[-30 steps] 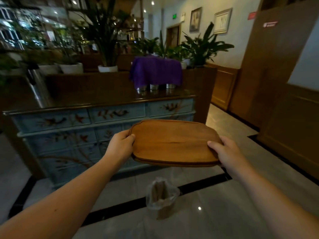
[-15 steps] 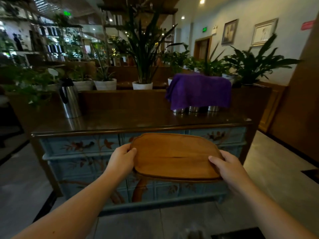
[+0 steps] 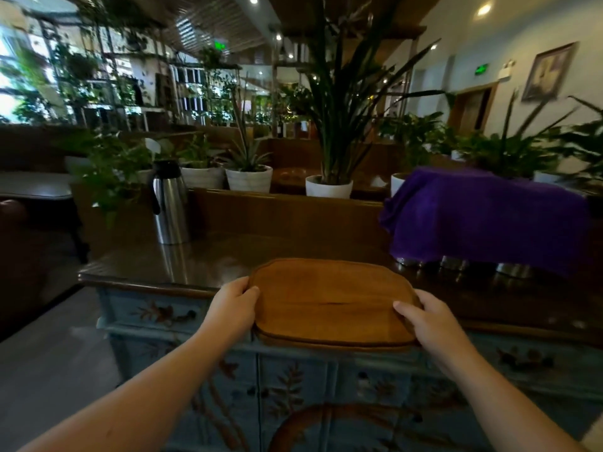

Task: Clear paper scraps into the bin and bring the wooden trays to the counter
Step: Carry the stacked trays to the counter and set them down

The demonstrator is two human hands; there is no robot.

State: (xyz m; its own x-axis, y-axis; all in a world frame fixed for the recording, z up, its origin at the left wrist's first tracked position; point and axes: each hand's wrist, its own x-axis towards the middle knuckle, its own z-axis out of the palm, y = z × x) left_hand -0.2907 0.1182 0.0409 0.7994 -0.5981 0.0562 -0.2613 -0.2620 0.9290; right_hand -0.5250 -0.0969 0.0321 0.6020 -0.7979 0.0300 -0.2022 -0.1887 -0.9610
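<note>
My left hand (image 3: 233,309) and right hand (image 3: 427,322) clamp the oval brown wooden tray (image 3: 332,303) over the dark glossy counter (image 3: 212,265). A steel thermos jug (image 3: 169,203) stands far left; a purple cloth (image 3: 486,220) drapes metal containers (image 3: 453,264) right.

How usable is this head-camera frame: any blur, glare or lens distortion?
Head view: dim warm interior, with blown-out daylight at the far left windows. The wooden tray and both hands, left and right, are reasonably sharp; plants at the right edge are smeared. The glossy counter top mirrors the steel flask. Wide-angle bending stretches the forearms and edges.
</note>
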